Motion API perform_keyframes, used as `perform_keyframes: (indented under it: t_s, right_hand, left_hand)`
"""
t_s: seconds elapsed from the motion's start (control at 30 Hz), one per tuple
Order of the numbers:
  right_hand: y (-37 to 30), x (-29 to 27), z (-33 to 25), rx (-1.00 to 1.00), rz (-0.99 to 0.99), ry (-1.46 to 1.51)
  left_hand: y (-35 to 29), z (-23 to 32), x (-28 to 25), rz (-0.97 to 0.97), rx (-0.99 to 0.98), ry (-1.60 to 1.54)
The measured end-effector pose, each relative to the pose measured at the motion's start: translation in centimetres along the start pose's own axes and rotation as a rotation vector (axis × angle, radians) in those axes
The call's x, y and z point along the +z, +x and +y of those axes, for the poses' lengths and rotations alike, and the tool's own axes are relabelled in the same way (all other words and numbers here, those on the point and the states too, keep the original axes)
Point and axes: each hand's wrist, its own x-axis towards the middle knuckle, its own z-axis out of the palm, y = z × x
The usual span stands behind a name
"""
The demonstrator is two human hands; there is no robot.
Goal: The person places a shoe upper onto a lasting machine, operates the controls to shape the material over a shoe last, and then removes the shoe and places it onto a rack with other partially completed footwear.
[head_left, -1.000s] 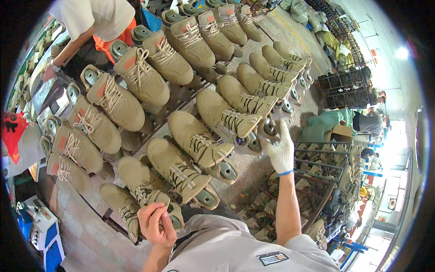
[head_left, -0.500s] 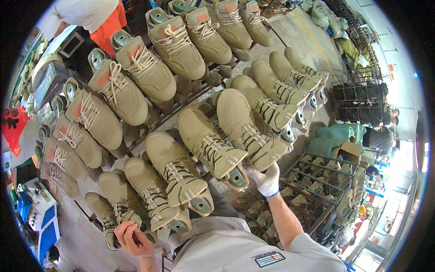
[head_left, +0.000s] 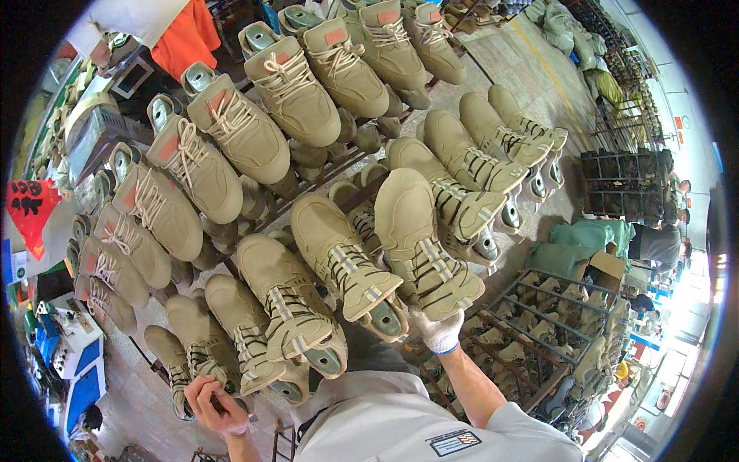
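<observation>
A tan lace-up shoe, toe pointing away and striped pull tab toward me, leans among similar shoes at the right of the near row. My right hand, in a white knit glove, is closed around its heel end from below; the shoe hides most of the fingers. My bare left hand is at the near row's left end, fingers curled against the heel end of another tan shoe. What those fingers grip is hidden. Between my hands stand more tan shoes, with green lasts showing at their heels.
A far row of tan shoes with cream laces faces me on the rack. To the right is a metal rack of shoe parts, with a cardboard box and green sacks behind. White-and-blue equipment stands at the left.
The whole view has shifted a little. The shoe in my right hand has come slightly nearer to me and sits a bit further from its right-hand neighbour. My left hand keeps its curled pose.
</observation>
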Motion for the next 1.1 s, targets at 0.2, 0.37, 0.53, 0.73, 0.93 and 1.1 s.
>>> perform_keyframes:
  t_s: [0.2, 0.37, 0.53, 0.73, 0.93, 1.1]
  right_hand:
    - [0.3, 0.6, -1.0, -0.142, -0.005, -0.085]
    - [2.9, 0.8, -7.3, -0.09, -0.088, -0.288]
    - [4.9, 0.8, -8.6, -0.201, -0.071, -0.346]
    - [5.6, -3.0, -10.8, -0.657, 0.493, -0.716]
    - [10.3, -2.9, -11.9, -0.485, 0.39, -1.031]
    - [10.4, -1.9, -10.8, -0.546, 0.372, -1.016]
  left_hand:
    - [-0.3, -0.1, 0.0, 0.01, -0.007, -0.002]
    - [-0.1, -0.2, 0.5, 0.067, 0.031, 0.019]
    - [-0.6, -1.0, 0.3, 0.041, 0.0, -0.012]
    - [-0.7, 0.0, 0.3, 0.064, -0.029, 0.007]
    - [-0.1, -0.2, 0.4, 0.052, -0.018, -0.002]
    - [0.1, 0.4, 0.4, 0.03, -0.029, 0.05]
